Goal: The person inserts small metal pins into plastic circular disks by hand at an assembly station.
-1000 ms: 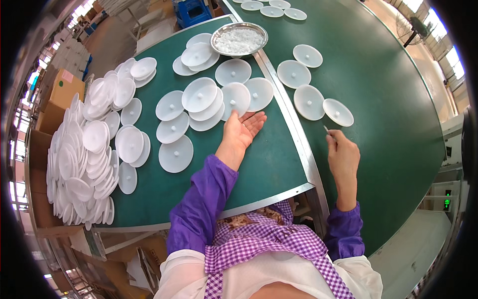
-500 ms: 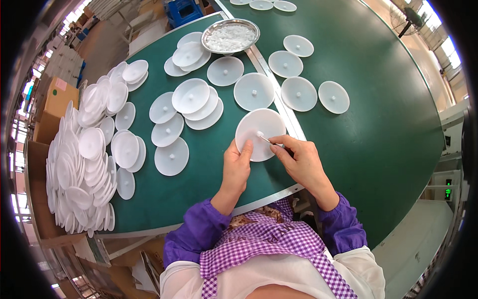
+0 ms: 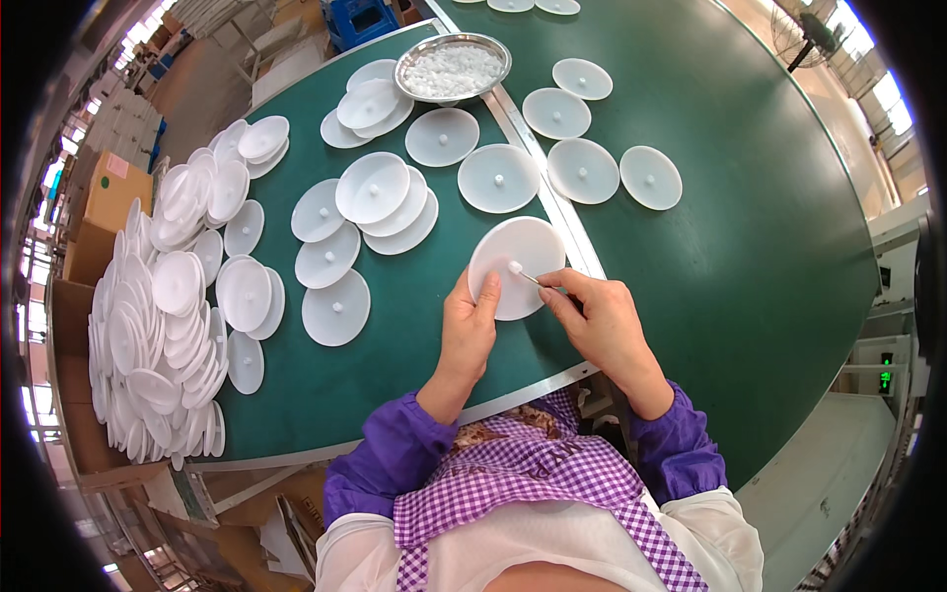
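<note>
My left hand grips a round white plastic disc by its near left edge, thumb on top. A small white knob stands at the disc's centre. In my right hand is a thin metal-tipped tool, pinched between thumb and fingers. Its tip meets the knob or lies right beside it; I cannot tell which. Just beyond the held disc, another white disc with a knob lies on the green table.
A heap of white discs fills the table's left side by a cardboard box. A steel bowl of small white pieces stands at the back. A metal strip divides the green tabletop; several knobbed discs lie around it.
The view has shifted slightly, so the table's things sit a little further up and left. Both hands keep their hold, and the disc is tilted slightly differently.
</note>
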Demonstrator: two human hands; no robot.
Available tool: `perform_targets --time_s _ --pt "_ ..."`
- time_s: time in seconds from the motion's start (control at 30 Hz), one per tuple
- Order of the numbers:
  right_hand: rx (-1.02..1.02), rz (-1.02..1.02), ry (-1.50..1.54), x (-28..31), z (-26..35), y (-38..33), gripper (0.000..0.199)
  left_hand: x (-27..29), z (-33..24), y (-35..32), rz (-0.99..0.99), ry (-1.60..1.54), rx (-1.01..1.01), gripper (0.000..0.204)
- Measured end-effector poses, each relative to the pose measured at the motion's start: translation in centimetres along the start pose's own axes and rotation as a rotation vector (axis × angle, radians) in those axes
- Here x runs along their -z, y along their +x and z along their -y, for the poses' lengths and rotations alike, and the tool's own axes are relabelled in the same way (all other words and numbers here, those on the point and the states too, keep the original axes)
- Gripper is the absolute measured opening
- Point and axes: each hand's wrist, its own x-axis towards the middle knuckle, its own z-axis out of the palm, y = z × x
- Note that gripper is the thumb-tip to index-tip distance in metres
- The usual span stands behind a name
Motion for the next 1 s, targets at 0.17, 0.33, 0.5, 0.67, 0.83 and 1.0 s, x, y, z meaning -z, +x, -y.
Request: perform_targets --time_s 0.17,0.33,0.5,0.67,0.83,1.0 --pt "0.112 -0.101 -0.095 -0.1 -0.2 -0.3 0.016 0.0 -0.7 0.8 0.121 0.322 -0.147 0.032" --pt "-0.034 -0.032 0.039 0.8 0.0 -0.2 0.015 -0.7 -0.8 0.8 0.079 -0.008 0.021 0.031" --pt "0.066 -0.141 -0.189 -0.7 -0.3 -0.6 0.011 -1.9 -0.1 0.3 0.087 0.395 -0.221 0.026" --pt "0.063 -0.253 -0.229 -1.4 -1.9 -1.2 0.009 -2.8 0.6 0.9 0.106 0.594 -0.343 0.027" --pt "-0.134 -0.337 -0.517 2.8 -5.5 0.3 0.027 -2.7 -0.6 4.7 0.086 0.567 -0.199 0.047" --pt "-0.246 -0.309 -0.387 4.0 -5.4 0.2 0.026 0.1 -0.4 11.0 -0.233 1.351 -0.551 0.068"
